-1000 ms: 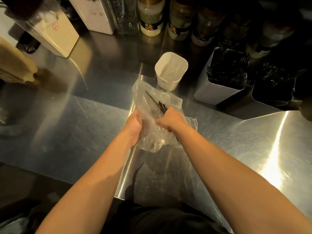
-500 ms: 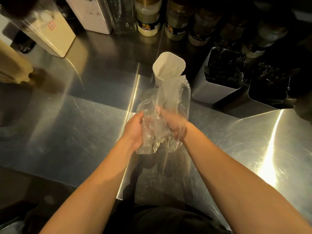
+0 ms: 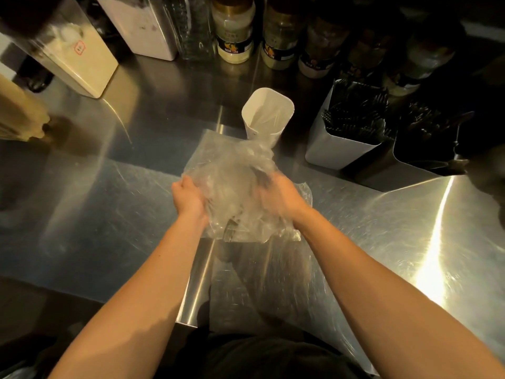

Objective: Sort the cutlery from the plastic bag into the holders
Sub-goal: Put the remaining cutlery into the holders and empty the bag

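At centre frame, crumpled clear plastic bag (image 3: pixel 240 187) with dark cutlery inside was gripped by left hand (image 3: pixel 191 199) and right hand (image 3: pixel 281 196); best: find mouth, withdraw pieces singly. White empty holder (image 3: pixel 269 116) at 12 o'clock, steel holder of black cutlery (image 3: pixel 344 143) at 2.

1 plastic bag (image 3: pixel 235 170) – 3 holders (image 3: pixel 269 116) – 2 hands (image 3: pixel 191 199).

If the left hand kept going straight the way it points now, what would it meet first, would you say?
The left hand already presses into the crumpled clear plastic bag. Past the bag, probably the empty white plastic holder, though depth is hard to judge.
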The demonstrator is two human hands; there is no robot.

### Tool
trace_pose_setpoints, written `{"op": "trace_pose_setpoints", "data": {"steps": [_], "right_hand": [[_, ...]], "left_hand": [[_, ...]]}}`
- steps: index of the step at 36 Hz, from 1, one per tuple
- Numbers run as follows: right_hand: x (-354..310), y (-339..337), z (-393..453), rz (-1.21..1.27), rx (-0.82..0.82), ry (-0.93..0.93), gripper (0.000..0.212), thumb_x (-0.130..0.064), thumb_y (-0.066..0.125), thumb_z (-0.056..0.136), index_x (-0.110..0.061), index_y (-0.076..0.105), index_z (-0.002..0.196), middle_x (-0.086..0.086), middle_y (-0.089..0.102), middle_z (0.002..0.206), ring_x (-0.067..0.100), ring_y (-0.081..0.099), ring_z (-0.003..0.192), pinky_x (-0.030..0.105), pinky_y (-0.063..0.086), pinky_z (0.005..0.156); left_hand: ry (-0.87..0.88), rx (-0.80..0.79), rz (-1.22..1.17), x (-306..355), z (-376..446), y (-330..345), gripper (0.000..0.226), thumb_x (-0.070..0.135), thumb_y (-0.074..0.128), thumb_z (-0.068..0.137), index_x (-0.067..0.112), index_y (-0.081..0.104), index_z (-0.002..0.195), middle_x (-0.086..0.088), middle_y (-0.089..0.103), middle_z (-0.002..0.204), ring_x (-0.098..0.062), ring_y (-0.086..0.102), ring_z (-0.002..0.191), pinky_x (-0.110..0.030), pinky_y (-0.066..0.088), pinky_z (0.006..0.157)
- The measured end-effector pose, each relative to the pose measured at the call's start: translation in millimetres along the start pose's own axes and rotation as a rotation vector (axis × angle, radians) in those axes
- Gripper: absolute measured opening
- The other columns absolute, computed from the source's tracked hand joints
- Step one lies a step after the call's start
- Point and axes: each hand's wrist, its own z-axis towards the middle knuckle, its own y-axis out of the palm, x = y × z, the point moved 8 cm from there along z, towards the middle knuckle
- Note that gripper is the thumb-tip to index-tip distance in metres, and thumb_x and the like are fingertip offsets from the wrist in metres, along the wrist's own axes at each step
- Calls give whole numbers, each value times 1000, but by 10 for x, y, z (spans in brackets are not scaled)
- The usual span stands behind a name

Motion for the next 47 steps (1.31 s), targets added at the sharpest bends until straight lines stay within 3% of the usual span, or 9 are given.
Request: {"op": "trace_pose_setpoints", "data": {"steps": [10,18,22,24,28,31,33,39,47], "right_hand": [[-97,-83,-172,-346,-34,-204,19,-32,56,98,-22,62,114,-5,63,93,18,60,82,34,46,70],[-205,-116,-208,-446,-160,-236,17,-37,54,100,-25,51,88,-5,58,81,18,58,71,32,42,58],[-309,-168,-265,-212,-215,-171,18,-30,57,99,-19,57,86,-1,70,76,7,61,53,30,53,56],[-362,-215,-280,-51,-205,-116,19,-25,58,97,-16,58,80,-6,68,64,6,56,48,27,47,53],[-440,-268,-351,196,-257,3,25,-16,57,93,-13,52,68,-10,50,41,8,37,38,23,27,42],[-484,-288,-380,290,-293,18,27,-20,64,85,4,60,73,9,56,55,19,46,50,32,37,52],[-521,-328,-404,313,-301,0,35,-27,70,82,7,68,85,21,62,74,23,53,65,39,43,64],[-513,-412,-572,415,-437,-28,29,-22,72,87,-15,63,60,0,56,56,17,48,49,30,38,54],[-567,-676,-829,925,-561,-18,16,-27,51,94,-15,59,87,-8,38,52,7,31,45,20,17,40]], "left_hand": [[73,103,252,334,20,-266,39,21,32,107,-4,47,133,-19,53,138,-31,54,117,-32,41,92],[196,133,291,626,34,-360,31,17,53,95,11,43,124,-9,52,128,-21,45,106,-21,33,86],[663,137,429,1212,-252,-295,56,14,57,81,7,42,134,-9,52,135,-25,45,127,-26,14,109],[812,-4,376,1437,-495,-130,50,15,53,81,16,48,130,0,54,130,-22,48,123,-28,27,110],[836,-483,405,1543,-931,347,29,26,54,95,36,53,123,10,60,126,-9,54,121,-38,42,109],[861,-646,562,1506,-1173,541,31,36,47,102,43,50,132,17,55,133,-9,48,128,-32,39,107],[823,-661,589,1453,-1202,594,31,39,46,104,46,44,134,20,53,131,-9,45,128,-30,37,102],[804,-393,442,1429,-1047,472,14,13,44,102,21,56,102,10,56,88,-2,46,78,-26,38,72],[697,-373,427,1341,-922,248,32,5,46,97,33,59,90,10,61,88,-5,53,80,-17,43,74]]}}
